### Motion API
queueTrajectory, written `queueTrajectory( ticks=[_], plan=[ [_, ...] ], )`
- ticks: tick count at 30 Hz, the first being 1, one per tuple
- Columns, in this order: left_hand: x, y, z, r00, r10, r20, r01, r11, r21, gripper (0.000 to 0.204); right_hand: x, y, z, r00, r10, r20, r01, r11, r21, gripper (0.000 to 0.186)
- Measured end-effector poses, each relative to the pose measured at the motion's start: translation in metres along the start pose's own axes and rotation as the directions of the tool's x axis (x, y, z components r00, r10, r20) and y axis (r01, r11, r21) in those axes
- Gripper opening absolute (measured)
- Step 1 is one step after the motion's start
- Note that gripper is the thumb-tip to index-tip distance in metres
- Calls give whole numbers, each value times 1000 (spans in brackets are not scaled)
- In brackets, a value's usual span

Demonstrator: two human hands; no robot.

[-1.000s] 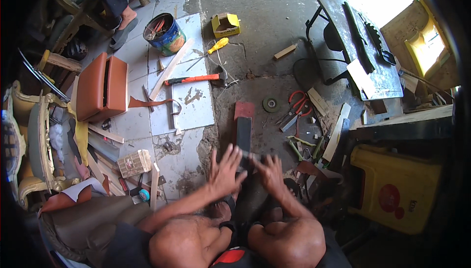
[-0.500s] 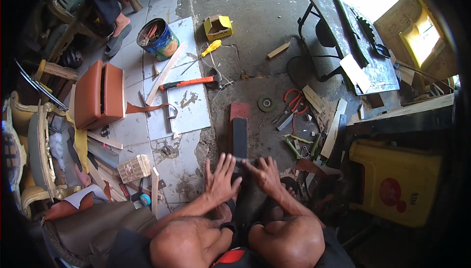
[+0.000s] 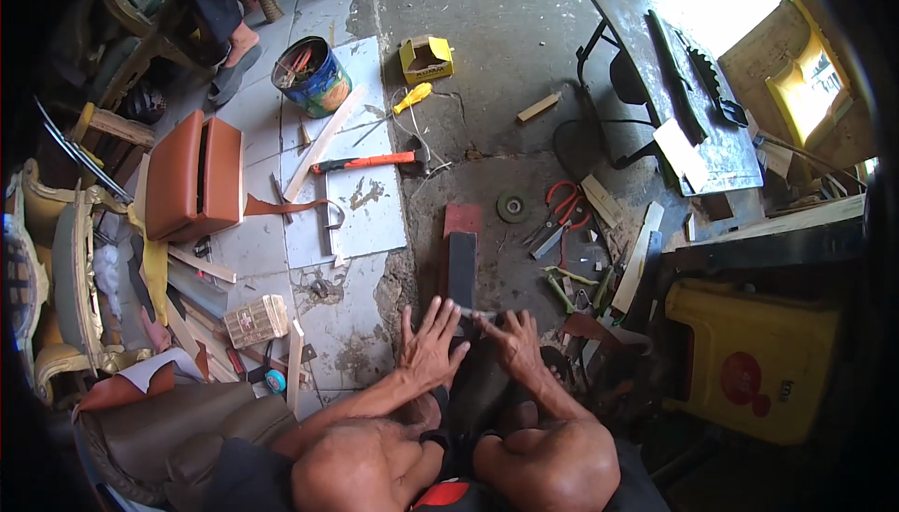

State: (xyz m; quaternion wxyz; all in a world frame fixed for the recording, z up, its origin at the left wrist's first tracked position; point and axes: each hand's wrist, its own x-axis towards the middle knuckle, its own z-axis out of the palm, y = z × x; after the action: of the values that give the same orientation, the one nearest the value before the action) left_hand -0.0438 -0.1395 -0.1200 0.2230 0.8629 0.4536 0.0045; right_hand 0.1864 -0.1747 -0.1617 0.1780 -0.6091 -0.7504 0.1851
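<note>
A dark grey rectangular block, like a sharpening stone [image 3: 462,267], lies lengthwise in front of me on a reddish base [image 3: 463,219]. Across its near end is a thin metal blade [image 3: 481,313]. My left hand [image 3: 431,348] has its fingers stretched out and the thumb apart, fingertips at the blade's left end. From the right, my right hand [image 3: 515,345] grips the blade's other end, its index finger pointing along it. Most of that grip is hidden by the hand, so any handle does not show.
Right of the stone lie a tape roll [image 3: 511,207], red-handled pliers [image 3: 563,207] and wood scraps. A hammer [image 3: 370,162], screwdriver [image 3: 412,98] and bucket [image 3: 313,78] are ahead left. A black table [image 3: 693,128] stands far right; another person's foot [image 3: 242,44] shows far left.
Both hands and the blade stay at the stone's near end, with only a slight shift in finger position. The whole view has moved slightly.
</note>
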Motion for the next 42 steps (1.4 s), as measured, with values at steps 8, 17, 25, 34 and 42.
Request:
queueTrajectory(
  ticks=[8,17,25,34,42],
  plan=[
    [91,-19,-15,986,104,-128,-104,995,9,71,60,28,-19,997,64,-46,-66,997,-51,58],
    [73,-26,-12,991,118,-66,-117,993,22,73,41,18,-2,991,70,-111,-80,993,-88,65],
    [3,1,-1,990,128,50,-128,992,3,75,-35,-9,6,993,112,-29,-113,993,-24,66],
    [109,-22,-25,981,179,-71,-170,979,114,72,43,11,-8,977,195,-92,-200,979,-47,65],
    [20,2,2,994,100,32,-100,995,-6,72,-20,-9,-13,989,138,-58,-140,989,-39,66]
  ],
)
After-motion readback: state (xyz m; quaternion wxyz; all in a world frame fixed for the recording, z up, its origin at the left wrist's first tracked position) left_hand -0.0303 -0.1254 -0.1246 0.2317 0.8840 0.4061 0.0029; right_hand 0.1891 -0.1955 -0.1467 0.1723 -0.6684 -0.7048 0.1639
